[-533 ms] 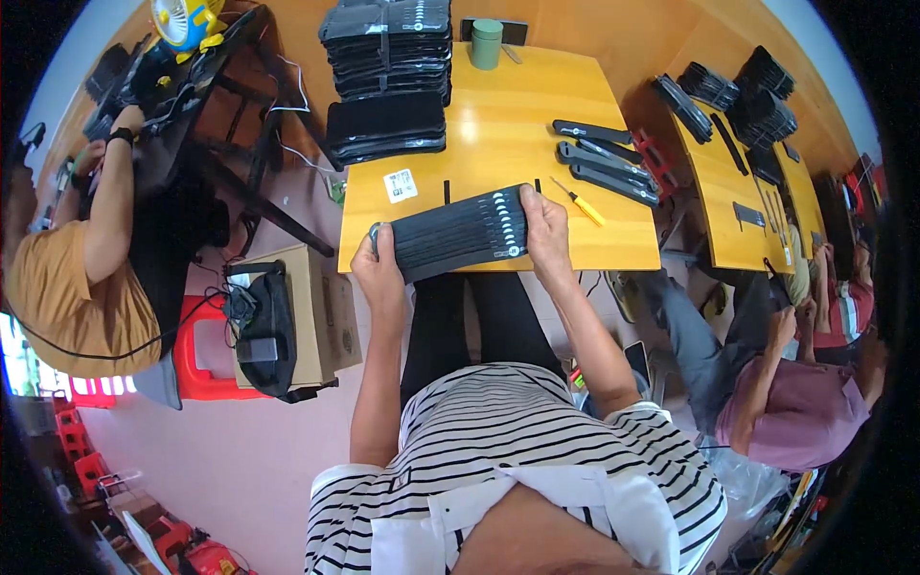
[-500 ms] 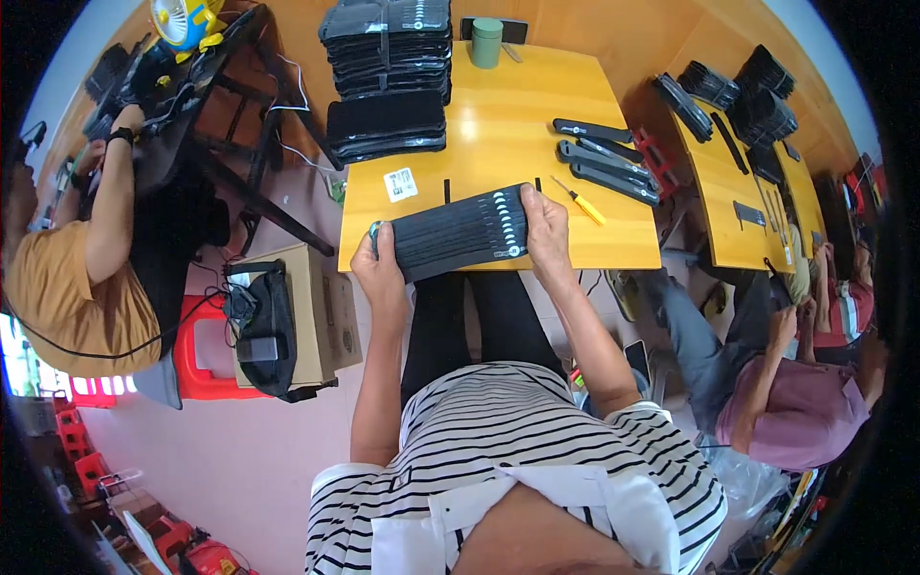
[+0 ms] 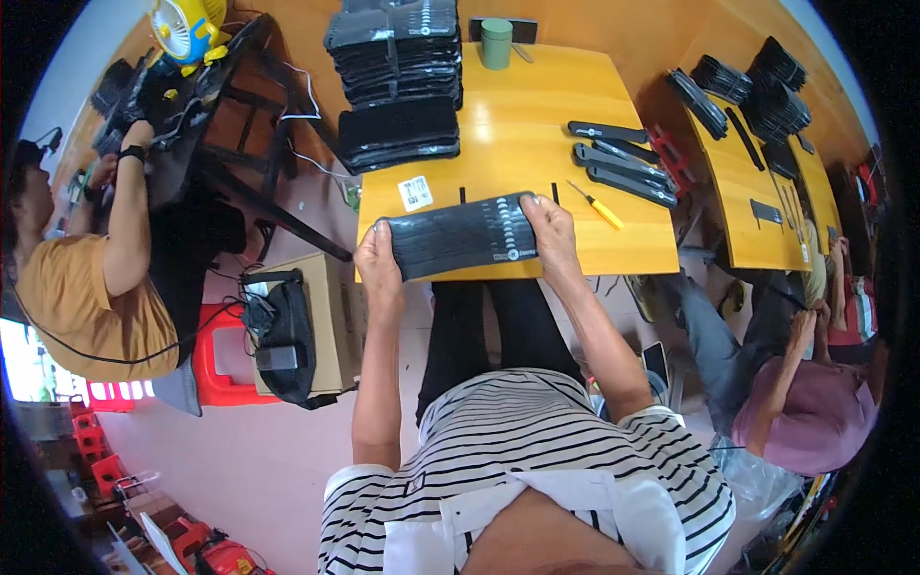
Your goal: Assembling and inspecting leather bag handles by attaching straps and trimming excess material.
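Between my two hands I hold a flat, ridged black piece (image 3: pixel 455 240) that looks like a folded pouch. It has rows of white marks printed toward its right end. My left hand (image 3: pixel 381 273) grips its left end, thumb on top. My right hand (image 3: pixel 556 235) pinches the upper right corner, fingers mostly hidden behind. The piece is above the near edge of the yellow table (image 3: pixel 517 144). Right of my right hand lies a yellow-handled screwdriver (image 3: pixel 604 211). Beyond it are several long black pieces (image 3: pixel 623 158) with white print.
A tall stack of black pieces (image 3: pixel 395 67) stands at the back left, with a shorter pile (image 3: pixel 401 134) before it. A white label (image 3: pixel 415 194) and a green canister (image 3: pixel 495 46) are on the table. Co-workers sit left and right. A cardboard box (image 3: pixel 333 326) stands on the floor.
The black piece has tilted and flattened between my hands, its ridges now less distinct. Both hands keep their hold. The whole view has shifted slightly, moving the surroundings rightward.
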The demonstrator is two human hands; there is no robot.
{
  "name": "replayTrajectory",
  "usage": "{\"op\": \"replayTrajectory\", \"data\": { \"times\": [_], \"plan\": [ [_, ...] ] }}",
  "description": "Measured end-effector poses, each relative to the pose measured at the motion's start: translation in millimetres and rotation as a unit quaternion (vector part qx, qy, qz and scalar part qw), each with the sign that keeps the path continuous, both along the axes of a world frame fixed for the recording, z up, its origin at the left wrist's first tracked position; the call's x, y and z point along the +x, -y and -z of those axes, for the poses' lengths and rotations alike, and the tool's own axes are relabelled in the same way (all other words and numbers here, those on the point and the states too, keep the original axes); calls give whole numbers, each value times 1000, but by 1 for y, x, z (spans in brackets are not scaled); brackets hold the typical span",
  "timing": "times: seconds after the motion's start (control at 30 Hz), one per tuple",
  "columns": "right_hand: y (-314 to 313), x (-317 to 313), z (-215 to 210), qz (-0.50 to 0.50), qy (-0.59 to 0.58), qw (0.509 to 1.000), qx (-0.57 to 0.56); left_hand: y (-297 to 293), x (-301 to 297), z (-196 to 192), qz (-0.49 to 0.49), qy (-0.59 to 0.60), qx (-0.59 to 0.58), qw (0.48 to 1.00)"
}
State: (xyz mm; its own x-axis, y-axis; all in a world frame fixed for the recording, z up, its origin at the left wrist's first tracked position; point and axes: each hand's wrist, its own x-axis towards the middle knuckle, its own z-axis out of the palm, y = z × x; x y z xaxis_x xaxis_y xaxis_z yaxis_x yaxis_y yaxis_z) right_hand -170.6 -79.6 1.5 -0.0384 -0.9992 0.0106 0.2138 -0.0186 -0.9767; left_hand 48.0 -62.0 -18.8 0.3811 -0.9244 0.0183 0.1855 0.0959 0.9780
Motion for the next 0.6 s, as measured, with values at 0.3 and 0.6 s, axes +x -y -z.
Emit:
{"op": "replayTrajectory", "data": {
  "times": [0.3, 0.6],
  "plan": [
    [62, 15, 26, -30, 6, 999, 14, 57, 30, -6, -51, 190, -34, 980],
    [184, 56, 5, 34, -238, 970, -42, 170, 82, -23, -129, 358, 4, 925]
  ]
}}
